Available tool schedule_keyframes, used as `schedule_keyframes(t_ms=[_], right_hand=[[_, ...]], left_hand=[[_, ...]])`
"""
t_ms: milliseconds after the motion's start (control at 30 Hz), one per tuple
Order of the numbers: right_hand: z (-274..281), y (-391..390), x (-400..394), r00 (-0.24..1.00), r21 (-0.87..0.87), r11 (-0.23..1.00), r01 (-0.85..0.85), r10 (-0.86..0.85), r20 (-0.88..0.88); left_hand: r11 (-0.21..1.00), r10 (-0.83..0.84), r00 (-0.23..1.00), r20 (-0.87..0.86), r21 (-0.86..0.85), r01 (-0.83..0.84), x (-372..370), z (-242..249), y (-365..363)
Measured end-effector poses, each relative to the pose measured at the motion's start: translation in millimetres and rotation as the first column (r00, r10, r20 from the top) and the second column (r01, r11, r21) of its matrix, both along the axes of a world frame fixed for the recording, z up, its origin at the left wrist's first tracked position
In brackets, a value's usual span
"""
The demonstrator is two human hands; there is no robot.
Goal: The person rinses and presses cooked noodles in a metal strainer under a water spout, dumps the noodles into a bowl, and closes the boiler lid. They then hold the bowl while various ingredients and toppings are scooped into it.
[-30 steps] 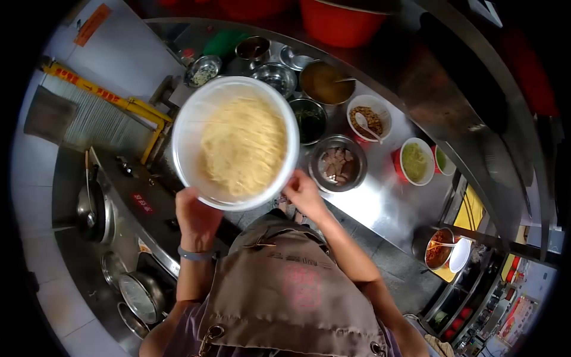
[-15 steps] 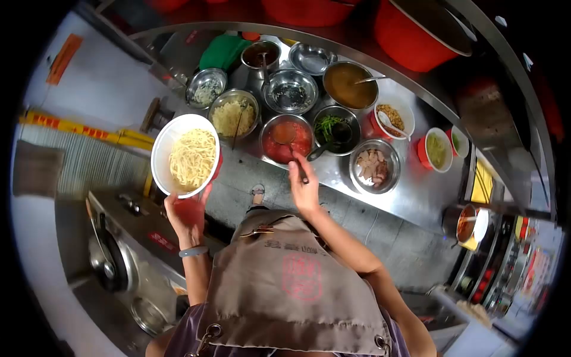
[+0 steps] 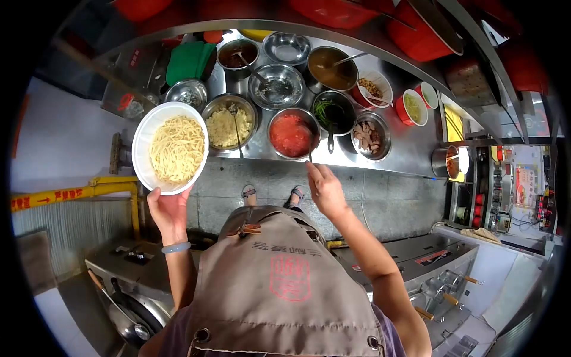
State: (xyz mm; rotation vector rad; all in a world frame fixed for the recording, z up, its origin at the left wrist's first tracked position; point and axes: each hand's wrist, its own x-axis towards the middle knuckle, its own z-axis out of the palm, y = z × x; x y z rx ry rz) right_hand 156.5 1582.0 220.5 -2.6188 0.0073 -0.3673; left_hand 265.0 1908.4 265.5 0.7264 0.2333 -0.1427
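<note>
My left hand (image 3: pixel 169 215) grips a white-rimmed bowl (image 3: pixel 140 146) from below, tilted toward me, with pale noodles (image 3: pixel 177 149) inside. At the counter's front edge, my right hand (image 3: pixel 328 191) has its fingers closed round the end of a thin dark handle (image 3: pixel 310 156). That handle leads into a metal bowl of red, tomato-like sauce (image 3: pixel 291 135); its scoop cannot be made out. Left of the sauce is a bowl of chopped pale food (image 3: pixel 223 127) with a spoon. On its right are a bowl of greens in dark liquid (image 3: pixel 326 113) and a bowl of sliced meat (image 3: pixel 366 138).
Behind stand an almost empty metal bowl (image 3: pixel 276 87), a pot of brown broth (image 3: pixel 329 66) and a pot of dark sauce (image 3: pixel 237 55). A shelf edge (image 3: pixel 250 26) with red bowls overhangs the counter. Woks (image 3: pixel 132 315) lie at the lower left.
The view has turned and shifted. My right hand has moved back from the sauce bowl toward me, and the scoop that showed over the sauce is no longer distinct. My left hand still holds the noodle bowl.
</note>
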Motion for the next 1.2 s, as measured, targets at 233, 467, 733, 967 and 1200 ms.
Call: schedule_keyframes(t_ms=[233,467,733,967,1200], right_hand=[[23,23,4,0.992,0.360,0.927,0.102,-0.120,0.026],[9,15,12,0.997,0.388,0.918,-0.080,0.073,0.032],[11,-8,8,0.996,0.129,0.990,-0.056,0.046,0.078],[13,10,17,0.996,0.350,0.932,-0.091,0.089,0.021],[20,20,18,0.995,0.310,0.947,0.090,-0.099,0.012]], left_hand=[[0.999,0.035,0.999,-0.026,-0.024,-0.035,-9,-3,-1],[0.999,0.040,0.999,-0.003,-0.037,-0.040,-13,-6,-7],[0.997,0.062,0.998,-0.011,-0.054,-0.062,-17,-6,-19],[0.998,0.053,0.998,-0.021,-0.034,-0.054,-15,-11,-19],[0.998,0.062,0.998,-0.026,-0.030,-0.063,-9,-13,-13]])
